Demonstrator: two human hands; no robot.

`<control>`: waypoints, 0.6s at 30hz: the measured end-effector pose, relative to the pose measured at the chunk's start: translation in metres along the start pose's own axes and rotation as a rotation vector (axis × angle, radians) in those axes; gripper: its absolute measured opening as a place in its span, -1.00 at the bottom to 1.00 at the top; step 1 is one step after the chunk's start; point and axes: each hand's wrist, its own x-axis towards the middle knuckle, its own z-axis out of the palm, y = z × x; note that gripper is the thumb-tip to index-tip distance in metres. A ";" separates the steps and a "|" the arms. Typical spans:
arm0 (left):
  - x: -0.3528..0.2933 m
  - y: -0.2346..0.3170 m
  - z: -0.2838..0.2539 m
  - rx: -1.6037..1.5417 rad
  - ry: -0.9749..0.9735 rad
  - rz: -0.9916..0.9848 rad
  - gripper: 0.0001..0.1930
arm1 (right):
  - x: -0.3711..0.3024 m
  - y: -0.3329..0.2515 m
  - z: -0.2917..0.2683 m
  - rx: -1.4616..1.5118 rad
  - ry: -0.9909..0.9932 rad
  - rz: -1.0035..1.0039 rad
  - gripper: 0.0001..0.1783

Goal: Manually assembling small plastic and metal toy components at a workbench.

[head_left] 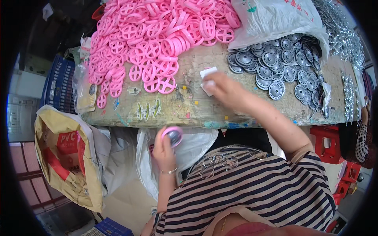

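Observation:
Over the white bag in front of the table's near edge, my left hand (163, 151) is closed round a pink wheel (172, 136) with a dark grey disc in its middle. My right hand (223, 89) is above the tabletop, its fingers smeared by motion. They overlap a small white slip (208, 72); whether they grip it cannot be made out. Beyond my hands lies a big heap of pink spoked wheels (153, 29). To the right is a pile of grey hubcap-like discs (271, 63), partly under a white plastic bag (275, 23).
A white sack (147, 169) hangs open below the table edge (177, 118). Left of it stands a tan paper sack (92, 169). Silvery tinsel-like strips (342, 35) lie at the far right. Red stools (327, 145) stand right of the table. Small leaf-like stickers (147, 111) lie near the edge.

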 end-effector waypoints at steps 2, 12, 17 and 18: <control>-0.015 -0.023 -0.033 0.148 -0.052 -0.095 -0.68 | 0.034 0.023 -0.023 -0.126 0.116 -0.075 -0.63; -0.033 -0.031 -0.032 0.051 -0.022 -0.228 -0.66 | 0.106 0.119 -0.049 -1.020 0.360 -0.005 -0.55; -0.005 -0.001 0.004 -0.149 -0.256 -0.126 -0.64 | 0.089 0.070 -0.076 -0.528 0.197 0.158 -0.71; 0.003 0.009 0.015 -0.156 -0.267 -0.127 -0.64 | 0.070 0.063 -0.068 -0.453 0.241 0.067 -0.68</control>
